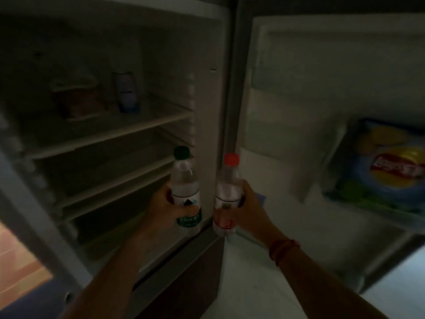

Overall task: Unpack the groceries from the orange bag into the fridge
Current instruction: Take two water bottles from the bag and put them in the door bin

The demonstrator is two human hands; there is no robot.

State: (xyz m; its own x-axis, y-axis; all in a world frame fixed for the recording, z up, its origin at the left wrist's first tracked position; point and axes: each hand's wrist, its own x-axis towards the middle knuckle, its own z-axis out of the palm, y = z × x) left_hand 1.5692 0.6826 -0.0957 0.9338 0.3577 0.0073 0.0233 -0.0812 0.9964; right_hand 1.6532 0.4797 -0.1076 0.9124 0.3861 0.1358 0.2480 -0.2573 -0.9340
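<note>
The fridge (211, 93) stands open and dark in front of me. My left hand (165, 207) grips a clear water bottle with a green cap (185, 178), held upright at the right edge of the fridge's middle shelves. My right hand (249, 207) grips a clear water bottle with a red cap (228, 180), upright beside the hinge edge, close to the inner side of the door. The two bottles are side by side and a little apart. The orange bag is not in view.
On the upper shelf (110, 132) sit a packaged food box (78, 97) and a small can (126, 93). A blue and yellow crisp bag (386, 166) lies in the door rack (333, 157) at right. Lower shelves (110, 180) sit behind the left bottle.
</note>
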